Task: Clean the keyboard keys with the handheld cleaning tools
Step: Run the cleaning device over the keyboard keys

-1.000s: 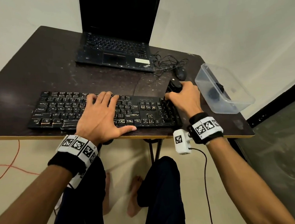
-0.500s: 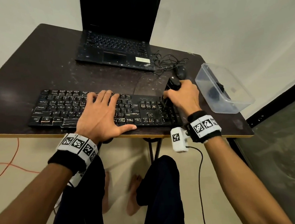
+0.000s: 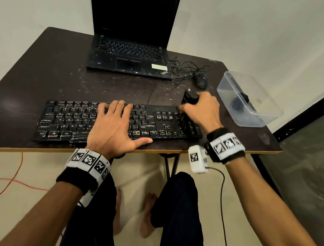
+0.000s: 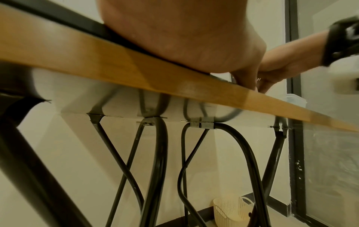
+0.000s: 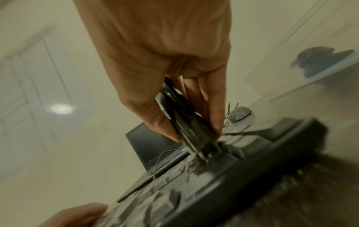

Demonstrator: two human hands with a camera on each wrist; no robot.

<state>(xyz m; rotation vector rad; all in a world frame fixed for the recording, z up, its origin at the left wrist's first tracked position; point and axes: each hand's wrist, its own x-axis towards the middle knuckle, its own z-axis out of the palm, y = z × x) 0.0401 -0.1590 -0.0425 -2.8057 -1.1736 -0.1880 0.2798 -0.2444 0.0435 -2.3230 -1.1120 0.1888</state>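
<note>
A black dusty keyboard [image 3: 69,121] lies along the front edge of the dark table [image 3: 45,74]. My left hand [image 3: 112,127] rests flat on its middle keys, fingers straight, thumb spread toward the front edge. My right hand [image 3: 201,109] grips a black handheld cleaning tool [image 3: 190,97] over the keyboard's right end. In the right wrist view the fingers [image 5: 215,110] and thumb pinch the tool [image 5: 186,121], whose tip touches the keys of the keyboard [image 5: 213,176]. The left wrist view shows only my left palm [image 4: 184,35] on the table edge [image 4: 97,67].
An open black laptop [image 3: 131,53] stands at the back. A wired mouse [image 3: 201,81] with a tangled cable lies to its right. A clear plastic box [image 3: 247,99] holding a dark object sits at the right. Under the table are black metal legs [image 4: 155,169] and a cream basket [image 4: 231,212].
The right hand with the tool has shifted slightly along the keyboard's right end. The left hand stays flat on the keys.
</note>
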